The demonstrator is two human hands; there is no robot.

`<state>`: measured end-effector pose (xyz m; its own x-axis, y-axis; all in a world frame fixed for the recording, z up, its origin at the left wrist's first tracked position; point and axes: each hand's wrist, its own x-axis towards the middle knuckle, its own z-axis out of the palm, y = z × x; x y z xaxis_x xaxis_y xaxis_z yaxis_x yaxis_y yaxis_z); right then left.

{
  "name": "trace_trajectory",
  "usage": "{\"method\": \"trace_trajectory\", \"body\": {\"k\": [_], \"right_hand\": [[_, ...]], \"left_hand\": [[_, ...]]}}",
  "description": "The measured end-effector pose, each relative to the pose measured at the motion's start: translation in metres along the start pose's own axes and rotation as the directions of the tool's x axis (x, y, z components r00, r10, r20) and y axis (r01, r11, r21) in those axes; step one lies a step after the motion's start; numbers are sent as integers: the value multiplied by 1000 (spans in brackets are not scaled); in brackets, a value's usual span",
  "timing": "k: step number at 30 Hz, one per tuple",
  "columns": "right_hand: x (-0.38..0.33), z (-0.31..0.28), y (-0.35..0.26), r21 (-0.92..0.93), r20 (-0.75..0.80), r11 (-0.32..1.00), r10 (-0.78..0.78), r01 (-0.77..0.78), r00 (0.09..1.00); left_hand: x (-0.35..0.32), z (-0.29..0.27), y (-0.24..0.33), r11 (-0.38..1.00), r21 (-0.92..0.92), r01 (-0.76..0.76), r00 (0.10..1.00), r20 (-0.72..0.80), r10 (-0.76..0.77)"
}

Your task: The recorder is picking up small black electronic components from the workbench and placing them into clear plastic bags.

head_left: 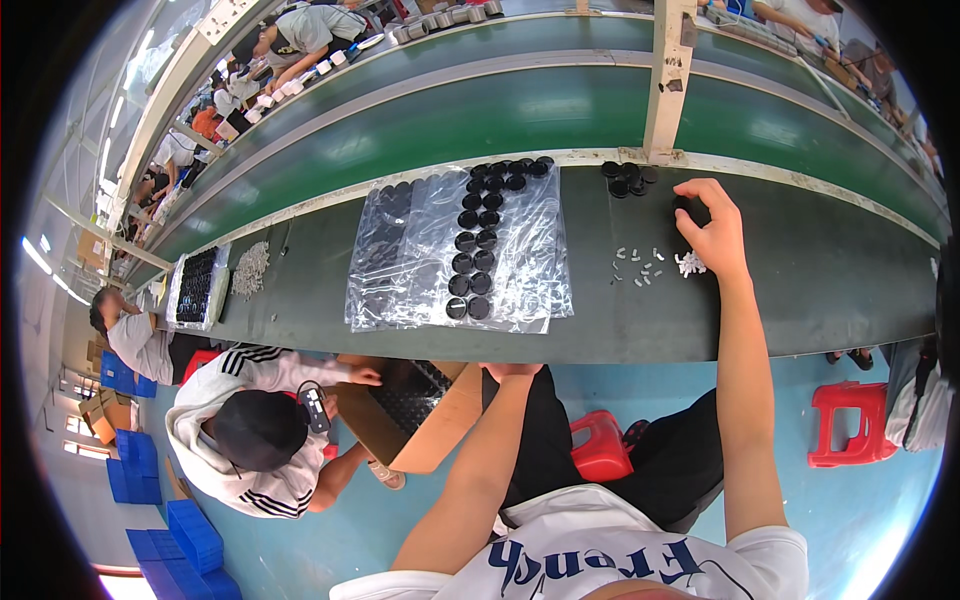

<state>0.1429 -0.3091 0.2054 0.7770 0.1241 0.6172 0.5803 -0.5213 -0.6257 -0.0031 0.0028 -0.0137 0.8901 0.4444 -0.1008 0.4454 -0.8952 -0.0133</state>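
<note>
A dark worktable [800, 290] is stretched out under both hands. A clear plastic sheet [420, 250] with rows of black round caps [470, 262] is spread well left of the right hand [712, 232]. That hand is raised over the table, fingers curled around a black cap [692, 208], apparently pinched. Small white pieces [640, 266] are scattered just left of it, a cap pile [626, 178] beyond. The left hand [510, 371] is rested at the table's near edge; its grip cannot be told.
</note>
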Motion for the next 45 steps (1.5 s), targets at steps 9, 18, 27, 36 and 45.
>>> {"method": "trace_trajectory", "body": {"k": [9, 18, 27, 36, 45], "right_hand": [[-2, 0, 4, 6, 135, 999, 47, -49, 990], [-2, 0, 6, 5, 161, 999, 50, -52, 986], [0, 1, 2, 14, 149, 999, 41, -44, 988], [1, -1, -3, 2, 27, 1000, -7, 7, 1000], [-1, -1, 0, 12, 93, 999, 52, -53, 994]], "left_hand": [[-1, 3, -1, 1000, -18, 7, 1000, -27, -8], [0, 4, 0, 1000, 0, 26, 999, 27, -26], [-2, 8, -2, 1000, 28, 7, 999, -38, -6], [-1, -7, 1, 1000, 22, -1, 996, 86, 0], [0, 1, 1, 1000, -2, -2, 999, 51, 2]]}}
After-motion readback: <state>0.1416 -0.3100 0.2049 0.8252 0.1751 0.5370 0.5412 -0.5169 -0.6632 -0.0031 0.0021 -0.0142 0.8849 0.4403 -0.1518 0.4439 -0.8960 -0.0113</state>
